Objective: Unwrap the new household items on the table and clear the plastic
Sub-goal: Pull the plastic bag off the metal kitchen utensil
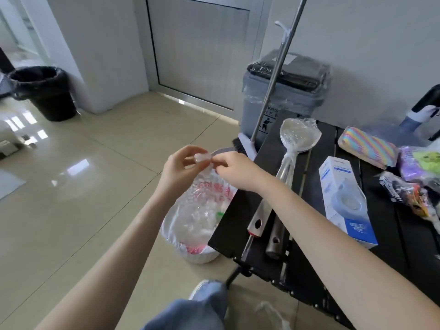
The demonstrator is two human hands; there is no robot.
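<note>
Because the scrap of plastic (202, 158) was bound for the small bin (190, 225) below, both hands' fingers (185, 151) pinched it above the opening.

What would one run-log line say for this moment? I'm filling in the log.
step: clearing plastic | hands: left hand and right hand pinch plastic wrap | below: small bin | table: ladle wrapped

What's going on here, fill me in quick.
A person is clearing plastic wrap. Both the left hand and the right hand pinch a wad of clear plastic above a small lined bin already holding crumpled wrap. On the black table beside it, a ladle is still wrapped, next to a white and blue box.
</note>
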